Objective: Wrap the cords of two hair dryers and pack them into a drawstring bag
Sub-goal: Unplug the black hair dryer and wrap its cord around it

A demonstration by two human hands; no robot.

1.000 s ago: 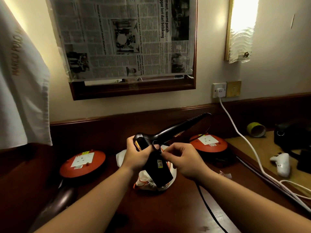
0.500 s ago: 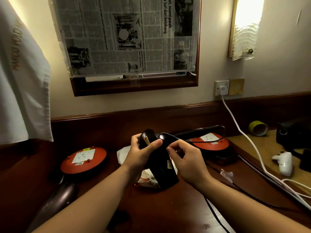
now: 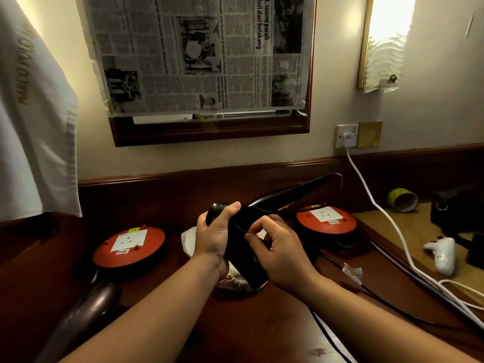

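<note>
A black hair dryer [image 3: 239,247] is held over the middle of the dark wooden desk [image 3: 262,326], its handle pointing up and right toward the wall. My left hand [image 3: 216,235] grips its body from the left. My right hand [image 3: 277,248] pinches the thin black cord [image 3: 237,224] against the body; the cord's loose part [image 3: 387,303] trails right over the desk. Under the dryer lies a white drawstring bag [image 3: 190,241] with orange marks, mostly hidden. I see only one dryer.
Two orange round socket reels sit on the desk, one at left [image 3: 128,244] and one at right [image 3: 326,218]. A white cable [image 3: 377,208] runs from the wall plug down the right. A white controller [image 3: 441,254] and a yellow-green tape roll [image 3: 402,199] lie at the right.
The dryer handle dipped lower half a second ago and now points up-right again. My right hand has slid along the body, laying a loop of cord over it.
</note>
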